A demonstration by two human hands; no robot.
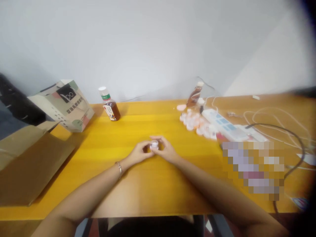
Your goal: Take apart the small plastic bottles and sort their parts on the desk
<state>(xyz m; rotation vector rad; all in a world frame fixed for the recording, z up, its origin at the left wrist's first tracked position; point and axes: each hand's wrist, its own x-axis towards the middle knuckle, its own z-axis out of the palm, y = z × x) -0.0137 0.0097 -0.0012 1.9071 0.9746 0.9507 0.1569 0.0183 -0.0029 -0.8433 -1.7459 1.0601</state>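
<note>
Dark clothing [153, 227] fills the bottom edge, with bare forearms [92, 189] reaching forward over a yellow wooden bench [138, 123]. Fingers of the left hand [140, 152] and right hand [169, 152] meet around a small clear round container [154, 144], holding it from either side at mid-bench; whether it touches the surface, I cannot tell. On the left wrist sits a bracelet [119, 167]. To the left stand a cardboard box [34, 171], a printed paper bag [75, 110] and a labelled drink bottle [110, 106]. To the right, a second bottle [194, 95] leans behind blurred small round pieces [197, 124], beside a white-and-blue power strip [221, 124].
</note>
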